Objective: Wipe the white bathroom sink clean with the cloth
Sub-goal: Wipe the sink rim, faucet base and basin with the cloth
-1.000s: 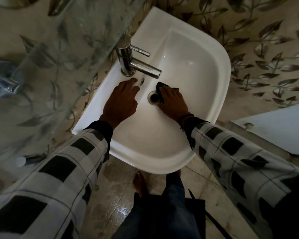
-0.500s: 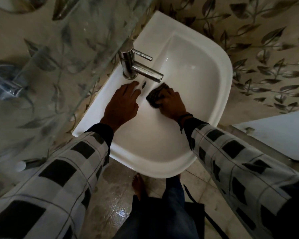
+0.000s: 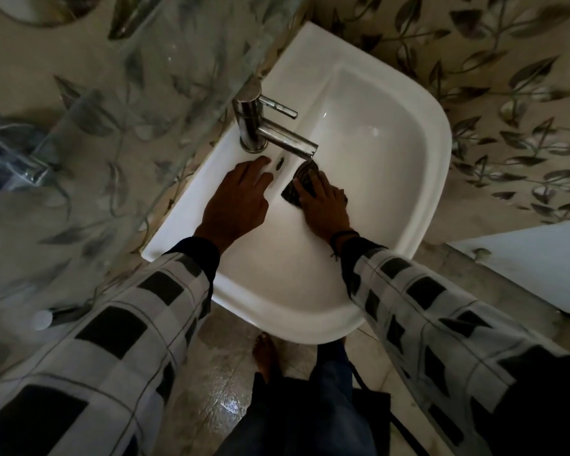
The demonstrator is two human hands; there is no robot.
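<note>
The white bathroom sink (image 3: 408,166) is fixed to a leaf-patterned wall, with a chrome tap (image 3: 270,130) at its left rim. My right hand (image 3: 323,205) lies flat inside the basin just under the spout and presses a dark patterned cloth (image 3: 298,184) against the porcelain with straight fingers. The cloth covers the drain. My left hand (image 3: 237,199) rests flat on the sink's left ledge, fingertips near the tap's base and the overflow hole (image 3: 279,163). It holds nothing.
A glass shelf (image 3: 152,103) juts out over the left side, close to the tap's top. A white surface (image 3: 533,258) shows at the right. My bare foot (image 3: 265,353) and dark trousers stand on wet floor tiles below the sink.
My right hand has slid the cloth from beside the drain up over it, toward the spout. My left hand has stayed on the ledge.
</note>
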